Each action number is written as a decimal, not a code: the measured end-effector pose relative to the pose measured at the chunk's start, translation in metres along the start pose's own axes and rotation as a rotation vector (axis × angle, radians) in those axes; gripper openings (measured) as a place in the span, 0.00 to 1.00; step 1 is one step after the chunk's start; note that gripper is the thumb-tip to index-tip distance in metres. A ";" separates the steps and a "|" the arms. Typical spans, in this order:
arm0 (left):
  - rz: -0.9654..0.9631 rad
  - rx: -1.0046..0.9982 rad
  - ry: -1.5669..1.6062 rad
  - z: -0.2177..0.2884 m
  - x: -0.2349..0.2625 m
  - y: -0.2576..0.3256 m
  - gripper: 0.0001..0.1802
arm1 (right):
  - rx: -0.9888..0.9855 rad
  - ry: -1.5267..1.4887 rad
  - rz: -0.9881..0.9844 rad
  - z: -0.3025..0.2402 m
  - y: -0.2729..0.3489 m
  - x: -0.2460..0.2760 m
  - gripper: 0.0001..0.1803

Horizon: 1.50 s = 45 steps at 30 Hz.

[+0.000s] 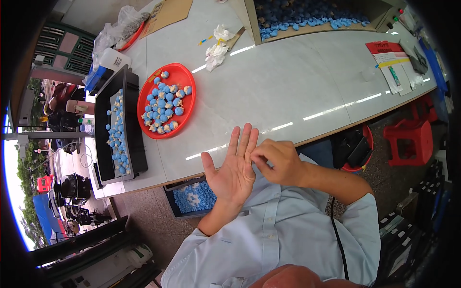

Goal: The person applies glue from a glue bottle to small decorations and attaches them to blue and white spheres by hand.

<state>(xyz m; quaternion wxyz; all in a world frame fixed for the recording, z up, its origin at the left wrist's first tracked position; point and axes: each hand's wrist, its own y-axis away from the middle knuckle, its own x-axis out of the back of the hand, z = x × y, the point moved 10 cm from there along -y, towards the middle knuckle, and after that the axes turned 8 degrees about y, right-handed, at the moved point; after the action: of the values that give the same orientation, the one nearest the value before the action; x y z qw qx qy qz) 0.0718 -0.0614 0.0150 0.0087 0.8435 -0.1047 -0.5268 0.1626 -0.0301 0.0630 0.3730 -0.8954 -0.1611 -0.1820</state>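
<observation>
At my far left, a long black plastic tray (137, 144) lies on the pale grey, glossy tabletop (273, 81), with small round blue pieces with cream-coloured ragged ends (122, 170) scattered inside. Just beside it, a round, bright red plastic dish (181, 77) holds a cluster of similar blue-and-cream balls (162, 103). Below the tabletop's near edge, a dark rectangular bin (169, 199) is filled with small blue bits and some whitish ones.

My left hand (229, 177) is open, palm up, fingers stretched and thumb spread away, held in front of my shirt near that edge. My right hand (281, 161) is bent, its fingertips drawn together against the outer fingers of the left; I cannot tell whether anything small is pinched there. The balls are apart from both hands, so I judge this step to be finger-to-finger contact rather than handling a ball. Reaching one in the dish would call for parting my hands and stretching forward and left.

Farther right, a pale wooden box (250, 21) at the tabletop's back holds a heap of blue pieces.
</observation>
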 end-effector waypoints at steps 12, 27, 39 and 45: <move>0.010 0.009 0.027 -0.001 0.001 -0.001 0.51 | -0.103 -0.062 0.102 0.016 0.003 0.006 0.09; -0.016 0.065 0.154 0.001 -0.001 -0.005 0.49 | -0.009 -0.097 0.081 0.004 0.013 -0.001 0.10; -0.003 0.043 0.050 -0.005 0.000 -0.001 0.50 | -0.145 -0.071 0.154 0.014 0.003 0.011 0.09; 0.002 0.003 -0.023 0.000 0.005 -0.001 0.50 | -0.017 -0.083 0.079 0.000 0.005 0.001 0.07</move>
<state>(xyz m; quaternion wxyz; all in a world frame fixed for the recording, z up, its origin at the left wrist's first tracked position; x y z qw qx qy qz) 0.0738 -0.0615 0.0108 0.0070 0.8374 -0.1065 -0.5361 0.1656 -0.0338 0.0604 0.3654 -0.9109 -0.1395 -0.1312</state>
